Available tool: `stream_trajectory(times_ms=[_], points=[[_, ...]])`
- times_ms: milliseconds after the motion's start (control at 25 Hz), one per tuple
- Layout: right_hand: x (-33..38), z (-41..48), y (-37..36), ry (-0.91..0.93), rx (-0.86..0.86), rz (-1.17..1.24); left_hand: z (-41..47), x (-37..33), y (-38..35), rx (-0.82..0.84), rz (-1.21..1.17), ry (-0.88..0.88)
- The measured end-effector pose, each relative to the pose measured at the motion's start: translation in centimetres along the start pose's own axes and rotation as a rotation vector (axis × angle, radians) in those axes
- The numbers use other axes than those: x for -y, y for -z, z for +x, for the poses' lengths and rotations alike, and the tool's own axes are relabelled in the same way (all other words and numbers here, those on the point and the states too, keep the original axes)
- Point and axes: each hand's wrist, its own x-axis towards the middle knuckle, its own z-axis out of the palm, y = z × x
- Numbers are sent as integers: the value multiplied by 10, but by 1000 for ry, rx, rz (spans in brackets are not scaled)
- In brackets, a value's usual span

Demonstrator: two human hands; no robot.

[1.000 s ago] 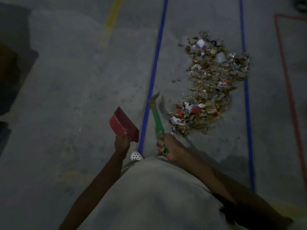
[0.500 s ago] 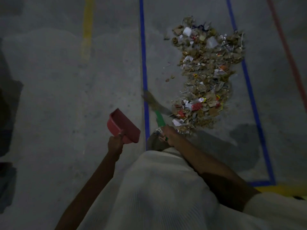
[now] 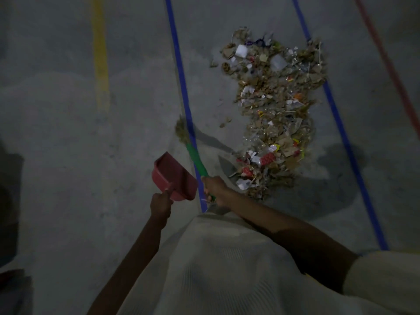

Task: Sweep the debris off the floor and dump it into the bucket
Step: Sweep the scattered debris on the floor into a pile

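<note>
While the right hand (image 3: 216, 189) is curling its fingers round the lower end of the green broom (image 3: 196, 159), the left hand (image 3: 160, 204) is gripping the handle of the red dustpan (image 3: 175, 176). It is holding the pan up off the floor, tilted and, as far as the dim light is showing, carrying nothing. The broom's brush end (image 3: 181, 130) is hanging blurred over the nearer blue line (image 3: 181, 76), to the left of the debris and not touching it.

Just to the right of both tools, the debris (image 3: 272, 114) is lying on the grey floor (image 3: 68, 133) as one long heap of paper scraps, cardboard bits, wrappers and dry litter. It is filling most of the strip between the two blue lines and reaching the far blue line (image 3: 341, 123) at its upper right. A few stray crumbs are sitting just left of the heap.

Judging by that, the gathering is looking largely done, since the litter is sitting in one heap rather than scattered. Nothing is showing in the pan, so the scooping and every trip to the bucket are probably remaining. No bucket is showing clearly; a dark shape (image 3: 9, 201) at the left edge may be it, but I cannot tell.
</note>
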Motion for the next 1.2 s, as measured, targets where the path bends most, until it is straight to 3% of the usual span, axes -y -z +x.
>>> stream_trajectory(times_ms=[160, 400, 680, 920, 1080, 1200], points=[[53, 26, 24, -19, 17, 49, 14, -29, 1, -33, -11, -37], [91, 26, 41, -70, -140, 299, 35, -78, -8, -26, -28, -98], [126, -13, 13, 1, -62, 531, 90, -167, -42, 101, 67, -101], [222, 49, -12, 80, -42, 312, 167, -264, -53, 191, 149, -182], [285, 112, -17, 11, -124, 210, 224, -310, -42, 179, 238, -186], [322, 146, -16, -74, -211, 272, 264, -338, -33, 168, 266, -152]])
